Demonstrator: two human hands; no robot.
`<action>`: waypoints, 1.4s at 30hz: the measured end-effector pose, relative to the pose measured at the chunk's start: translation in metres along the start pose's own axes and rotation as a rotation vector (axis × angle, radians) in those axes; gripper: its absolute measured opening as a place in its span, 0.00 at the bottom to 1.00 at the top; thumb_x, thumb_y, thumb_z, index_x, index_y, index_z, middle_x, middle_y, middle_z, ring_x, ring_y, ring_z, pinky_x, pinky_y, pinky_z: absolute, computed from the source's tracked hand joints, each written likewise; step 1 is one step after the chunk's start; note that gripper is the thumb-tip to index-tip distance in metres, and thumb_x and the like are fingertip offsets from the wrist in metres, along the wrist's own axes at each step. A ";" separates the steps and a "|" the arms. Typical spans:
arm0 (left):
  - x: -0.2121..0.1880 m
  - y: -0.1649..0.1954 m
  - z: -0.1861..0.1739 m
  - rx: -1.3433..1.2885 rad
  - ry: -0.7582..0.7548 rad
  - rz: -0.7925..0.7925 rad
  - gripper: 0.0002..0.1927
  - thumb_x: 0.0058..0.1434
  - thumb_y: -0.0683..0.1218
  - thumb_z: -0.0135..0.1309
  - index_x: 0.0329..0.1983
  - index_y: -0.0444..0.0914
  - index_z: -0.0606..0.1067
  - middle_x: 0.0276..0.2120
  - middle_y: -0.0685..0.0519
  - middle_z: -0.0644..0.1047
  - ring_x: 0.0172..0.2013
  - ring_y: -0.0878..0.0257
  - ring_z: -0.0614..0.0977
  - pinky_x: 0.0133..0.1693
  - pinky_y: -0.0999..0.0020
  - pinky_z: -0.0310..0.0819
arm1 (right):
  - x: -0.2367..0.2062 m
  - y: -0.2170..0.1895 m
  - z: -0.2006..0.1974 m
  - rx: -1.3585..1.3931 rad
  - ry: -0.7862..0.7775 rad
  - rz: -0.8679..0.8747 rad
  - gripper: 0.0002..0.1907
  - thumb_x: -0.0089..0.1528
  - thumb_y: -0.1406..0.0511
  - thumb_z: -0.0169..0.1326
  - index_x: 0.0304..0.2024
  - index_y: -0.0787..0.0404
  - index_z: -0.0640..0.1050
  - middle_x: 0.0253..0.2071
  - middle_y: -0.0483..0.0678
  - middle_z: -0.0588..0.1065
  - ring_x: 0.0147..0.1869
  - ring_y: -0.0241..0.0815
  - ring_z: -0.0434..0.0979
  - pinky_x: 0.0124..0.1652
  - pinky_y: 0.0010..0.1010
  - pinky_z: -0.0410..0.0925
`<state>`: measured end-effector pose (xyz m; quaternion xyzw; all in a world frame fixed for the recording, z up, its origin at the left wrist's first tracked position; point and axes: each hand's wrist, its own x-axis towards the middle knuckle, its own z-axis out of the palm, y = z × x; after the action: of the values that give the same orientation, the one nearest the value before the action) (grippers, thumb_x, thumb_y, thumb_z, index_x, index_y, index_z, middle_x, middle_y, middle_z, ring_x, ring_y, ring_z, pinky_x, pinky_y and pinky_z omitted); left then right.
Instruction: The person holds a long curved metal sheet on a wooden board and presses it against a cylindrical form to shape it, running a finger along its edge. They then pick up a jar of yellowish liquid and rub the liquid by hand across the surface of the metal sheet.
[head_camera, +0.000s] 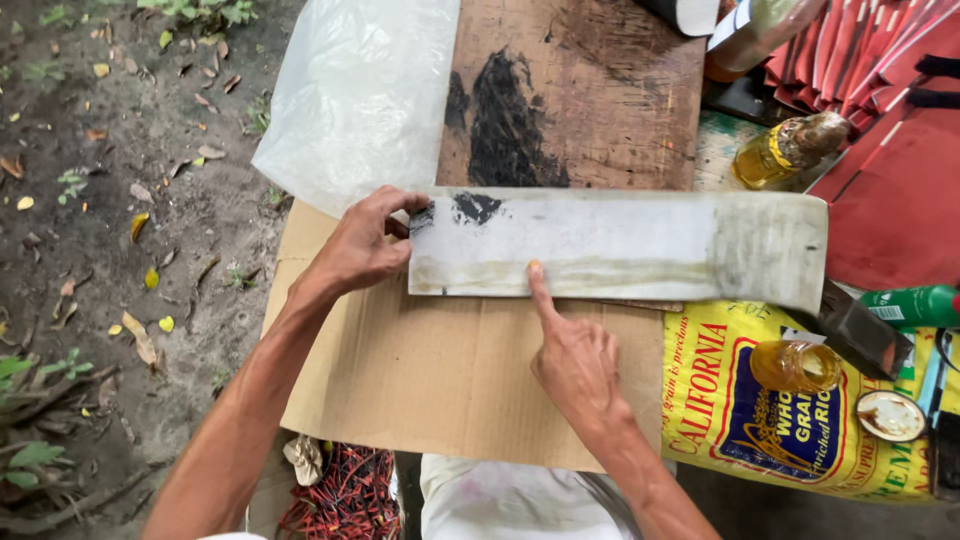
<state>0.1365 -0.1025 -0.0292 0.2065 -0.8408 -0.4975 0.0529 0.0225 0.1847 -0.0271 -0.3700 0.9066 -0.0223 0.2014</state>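
two hands work a long whitish strip (620, 245) lying across a cardboard sheet (440, 370) on the worktop. the left hand (365, 245) grips the strip's left end, thumb on top, its fingertips hidden beneath. the right hand (575, 360) holds nothing; its forefinger presses a yellowish band along the strip's lower edge. black smears mark the wooden board (590, 90) behind. a clear plastic sheet (360, 90) is cut off at the top, and a yellow printed sack (710, 400) partly hidden under a small open glass jar (795, 365).

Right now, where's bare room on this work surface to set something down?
Bare cardboard lies between the left hand and right hand, below the white strip. The stained wooden board above is partly bare. The right side is crowded: yellow sack, bottles, red sheets.
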 end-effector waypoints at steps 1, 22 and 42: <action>-0.001 0.002 -0.001 0.005 0.006 0.038 0.27 0.52 0.33 0.48 0.57 0.33 0.75 0.51 0.46 0.76 0.48 0.56 0.82 0.49 0.65 0.80 | -0.001 0.003 0.000 -0.018 -0.009 -0.010 0.51 0.53 0.72 0.51 0.75 0.29 0.52 0.22 0.61 0.75 0.26 0.63 0.78 0.33 0.56 0.71; -0.033 -0.017 -0.043 0.067 0.061 -0.081 0.29 0.51 0.34 0.51 0.60 0.34 0.75 0.51 0.50 0.76 0.43 0.60 0.82 0.42 0.66 0.79 | -0.019 0.093 -0.009 0.069 0.221 0.196 0.54 0.48 0.71 0.54 0.76 0.40 0.51 0.22 0.65 0.74 0.28 0.69 0.76 0.32 0.60 0.69; -0.030 -0.007 -0.046 0.069 0.060 -0.085 0.29 0.52 0.35 0.51 0.60 0.34 0.74 0.52 0.48 0.76 0.43 0.58 0.83 0.43 0.65 0.79 | -0.023 0.094 -0.008 -0.059 -0.039 0.220 0.56 0.52 0.70 0.54 0.75 0.25 0.46 0.22 0.61 0.75 0.29 0.63 0.80 0.34 0.56 0.72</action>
<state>0.1799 -0.1308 -0.0086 0.2584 -0.8459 -0.4638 0.0497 -0.0280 0.2680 -0.0299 -0.2743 0.9380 0.0337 0.2092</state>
